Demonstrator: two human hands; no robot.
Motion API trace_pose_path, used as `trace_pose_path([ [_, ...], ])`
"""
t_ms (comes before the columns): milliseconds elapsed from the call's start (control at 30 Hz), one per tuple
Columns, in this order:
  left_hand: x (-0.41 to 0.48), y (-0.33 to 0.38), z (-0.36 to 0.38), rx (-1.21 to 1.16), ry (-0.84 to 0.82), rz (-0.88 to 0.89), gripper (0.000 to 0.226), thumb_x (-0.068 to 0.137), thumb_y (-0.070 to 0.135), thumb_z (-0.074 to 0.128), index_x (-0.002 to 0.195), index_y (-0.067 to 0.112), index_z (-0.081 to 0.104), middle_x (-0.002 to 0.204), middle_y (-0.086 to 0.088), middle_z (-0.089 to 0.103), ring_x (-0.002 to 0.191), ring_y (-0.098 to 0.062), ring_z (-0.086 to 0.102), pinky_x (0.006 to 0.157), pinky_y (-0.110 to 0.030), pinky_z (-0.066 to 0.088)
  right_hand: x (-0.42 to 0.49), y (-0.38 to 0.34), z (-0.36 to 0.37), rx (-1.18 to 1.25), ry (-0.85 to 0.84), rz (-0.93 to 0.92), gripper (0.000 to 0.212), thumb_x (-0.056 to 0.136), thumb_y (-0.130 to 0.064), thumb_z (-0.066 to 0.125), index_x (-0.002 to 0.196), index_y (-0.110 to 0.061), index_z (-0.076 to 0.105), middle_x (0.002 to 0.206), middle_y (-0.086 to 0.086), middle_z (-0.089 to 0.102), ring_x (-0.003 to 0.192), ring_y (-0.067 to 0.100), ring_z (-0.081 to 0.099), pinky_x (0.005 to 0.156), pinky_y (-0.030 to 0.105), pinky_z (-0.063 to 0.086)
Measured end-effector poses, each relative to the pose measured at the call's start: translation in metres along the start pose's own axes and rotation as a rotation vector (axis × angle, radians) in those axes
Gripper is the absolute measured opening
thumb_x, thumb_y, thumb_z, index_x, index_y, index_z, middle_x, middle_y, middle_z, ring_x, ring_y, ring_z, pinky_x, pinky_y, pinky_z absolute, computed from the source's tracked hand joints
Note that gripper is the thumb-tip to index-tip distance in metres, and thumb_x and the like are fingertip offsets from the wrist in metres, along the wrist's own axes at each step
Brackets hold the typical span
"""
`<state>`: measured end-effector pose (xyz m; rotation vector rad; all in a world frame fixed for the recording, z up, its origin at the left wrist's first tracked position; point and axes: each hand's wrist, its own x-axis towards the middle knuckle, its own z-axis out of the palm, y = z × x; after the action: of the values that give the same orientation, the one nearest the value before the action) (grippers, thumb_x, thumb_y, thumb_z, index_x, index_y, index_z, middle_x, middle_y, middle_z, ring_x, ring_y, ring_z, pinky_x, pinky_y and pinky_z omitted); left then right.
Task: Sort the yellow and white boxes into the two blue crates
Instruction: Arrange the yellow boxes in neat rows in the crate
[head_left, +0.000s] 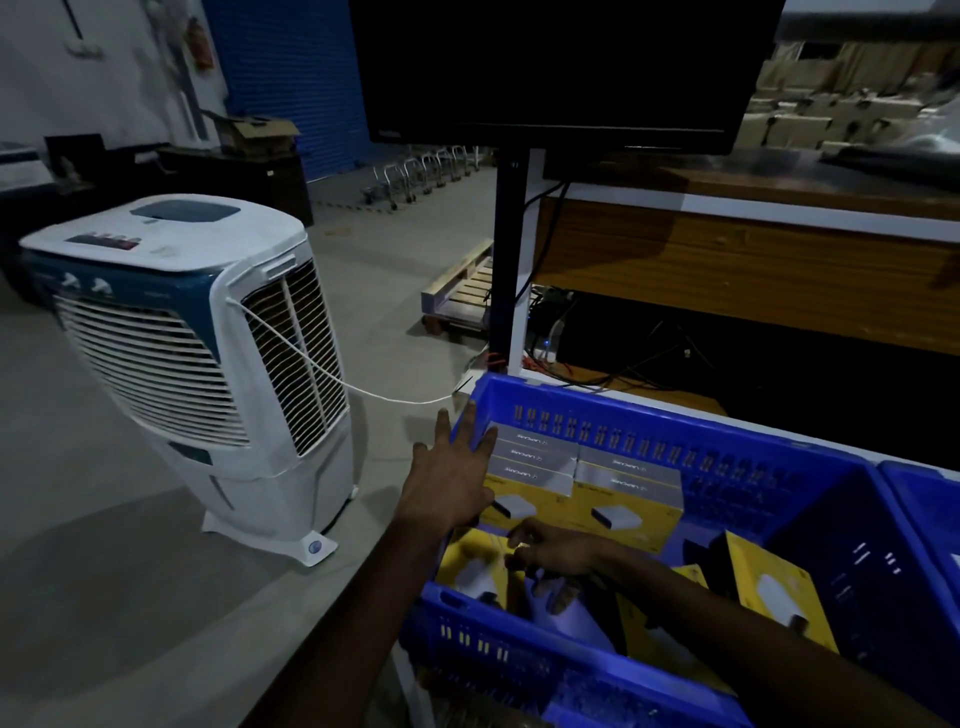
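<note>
A blue crate (649, 415) fills the lower right and holds several yellow and white boxes. Two stacks of boxes (628, 499) stand upright along its far side, grey tops up. My left hand (452, 467) lies flat, fingers spread, on the crate's left rim beside the left stack (535, 457). My right hand (556, 553) hovers low inside the crate with fingers curled over a yellow box (472, 569) lying flat; whether it grips anything is unclear. Another yellow box (774, 592) leans tilted at the crate's right. The edge of a second blue crate (930, 499) shows at far right.
A white and blue air cooler (197, 353) stands on the floor to the left, its white cord running toward the crate. A dark monitor (561, 73) on a black post (509, 249) hangs above. A wooden bench (753, 260) with cables lies behind. A pallet (462, 291) sits on the floor.
</note>
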<state>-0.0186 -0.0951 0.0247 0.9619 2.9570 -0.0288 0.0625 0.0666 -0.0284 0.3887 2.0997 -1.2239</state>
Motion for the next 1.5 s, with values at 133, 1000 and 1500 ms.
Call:
trace_pose_path([
  [133, 0.000, 0.000, 0.000, 0.004, 0.007, -0.002, 0.083, 0.089, 0.039, 0.058, 0.155, 0.024, 0.011, 0.163, -0.008, -0.015, 0.148, -0.044, -0.001, 0.106, -0.062, 0.032, 0.006, 0.004, -0.003, -0.080, 0.081, 0.057, 0.049, 0.096, -0.036, 0.053, 0.133, -0.005, 0.045, 0.106, 0.012, 0.053, 0.076, 0.025, 0.064, 0.081, 0.056, 0.056],
  [1000, 0.000, 0.001, 0.002, -0.040, 0.060, -0.003, 0.079, 0.093, 0.055, 0.044, 0.156, 0.027, 0.005, 0.164, -0.008, -0.007, 0.148, -0.039, 0.007, 0.112, -0.066, 0.017, -0.027, -0.014, -0.049, -0.064, 0.276, -0.273, 0.031, 0.083, -0.020, 0.075, 0.112, -0.016, 0.064, 0.089, -0.002, 0.066, 0.070, 0.004, 0.059, 0.058, 0.017, 0.049],
  [1500, 0.050, 0.121, -0.033, -1.071, -0.124, 0.166, 0.043, 0.097, 0.028, 0.058, 0.138, 0.020, 0.049, 0.104, -0.002, 0.062, 0.087, -0.017, 0.058, 0.063, -0.021, 0.042, -0.133, 0.065, -0.129, 0.757, 0.519, -0.393, 0.027, 0.094, -0.009, 0.047, 0.115, -0.017, 0.063, 0.100, 0.010, 0.073, 0.086, 0.032, 0.070, 0.066, 0.040, 0.059],
])
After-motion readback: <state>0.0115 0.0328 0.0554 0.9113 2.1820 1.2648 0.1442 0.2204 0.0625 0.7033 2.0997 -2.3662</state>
